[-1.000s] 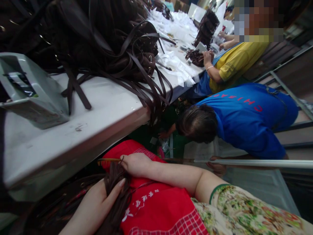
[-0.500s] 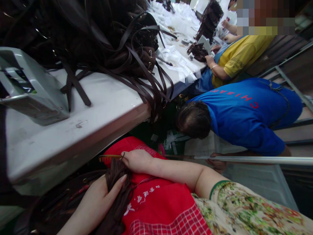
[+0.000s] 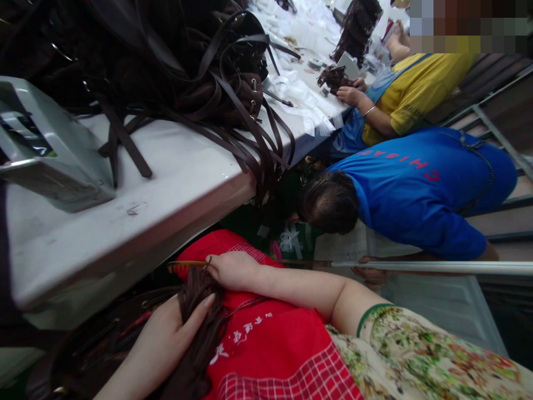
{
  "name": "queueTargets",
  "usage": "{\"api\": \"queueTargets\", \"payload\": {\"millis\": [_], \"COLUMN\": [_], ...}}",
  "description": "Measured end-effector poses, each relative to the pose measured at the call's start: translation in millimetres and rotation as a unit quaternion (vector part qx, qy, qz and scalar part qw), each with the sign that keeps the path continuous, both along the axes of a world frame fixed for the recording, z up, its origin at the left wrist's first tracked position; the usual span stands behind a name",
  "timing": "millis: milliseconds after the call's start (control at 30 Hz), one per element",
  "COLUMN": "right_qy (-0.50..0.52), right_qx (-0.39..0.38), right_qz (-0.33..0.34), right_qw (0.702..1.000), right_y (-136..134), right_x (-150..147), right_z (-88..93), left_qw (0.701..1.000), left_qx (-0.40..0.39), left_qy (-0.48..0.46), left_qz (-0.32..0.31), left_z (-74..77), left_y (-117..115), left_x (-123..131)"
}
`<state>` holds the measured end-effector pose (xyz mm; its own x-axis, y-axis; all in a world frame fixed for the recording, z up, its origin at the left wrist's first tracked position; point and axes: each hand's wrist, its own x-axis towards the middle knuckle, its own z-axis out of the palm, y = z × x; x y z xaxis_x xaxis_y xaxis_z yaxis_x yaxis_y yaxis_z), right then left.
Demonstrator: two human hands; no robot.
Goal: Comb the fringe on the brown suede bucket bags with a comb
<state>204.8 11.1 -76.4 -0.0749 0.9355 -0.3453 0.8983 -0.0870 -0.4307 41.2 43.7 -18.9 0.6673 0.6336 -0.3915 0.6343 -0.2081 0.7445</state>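
Observation:
My left hand (image 3: 160, 333) is closed around a thick bunch of dark brown strips (image 3: 197, 333), which look like the fringe or cords of a bag. Just above it, my right hand (image 3: 235, 270) is closed in a pinch at the top of the bunch. A thin yellow-brown comb (image 3: 185, 263) with teeth sticks out leftward from the right fingers. One dark strand also shows at the fingertips. Under my left arm lies a dark brown bag (image 3: 95, 339), partly hidden. The bunch rests against my red apron (image 3: 266, 339).
A white table (image 3: 179, 183) bears a heap of dark bags and straps (image 3: 166, 72) and a grey plastic holder (image 3: 54, 150). A bending person in blue (image 3: 416, 183) holds a long white pole (image 3: 437, 268) close to my right arm. Another person in yellow (image 3: 428, 89) handles brown strips.
My hands stay almost in place on the strips and comb. The view has shifted slightly. The bent person's head and the yellow-shirted person's hands have moved a little.

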Motion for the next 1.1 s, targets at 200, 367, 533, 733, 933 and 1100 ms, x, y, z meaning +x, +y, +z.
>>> {"api": "queueTargets", "payload": {"millis": [200,367,533,733,933,1100], "right_qy": [0.001,0.003,0.010,0.010,0.015,0.014], "right_qx": [0.013,0.011,0.003,-0.003,-0.001,-0.008], "right_qz": [-0.003,-0.002,0.000,0.001,-0.001,0.002], "right_qw": [1.000,1.000,1.000,1.000,1.000,1.000], "right_y": [-0.9,-0.6,0.1,-0.2,-0.2,0.6], "right_x": [1.0,1.8,3.4,4.6,5.1,4.3], "right_z": [-1.3,-1.4,0.1,2.0,1.8,1.4], "left_qw": [1.000,1.000,1.000,1.000,1.000,1.000], "left_qx": [0.005,0.005,0.006,0.005,-0.002,0.002], "left_qy": [0.013,0.000,0.004,0.014,0.017,0.019], "left_qz": [0.001,0.000,-0.002,-0.005,-0.003,0.001], "left_z": [0.2,-5.6,-5.2,-4.8,-6.5,-0.9], "left_y": [0.6,-0.1,0.2,1.2,0.6,0.4], "left_x": [3.0,1.9,1.2,0.7,0.7,5.4]}}
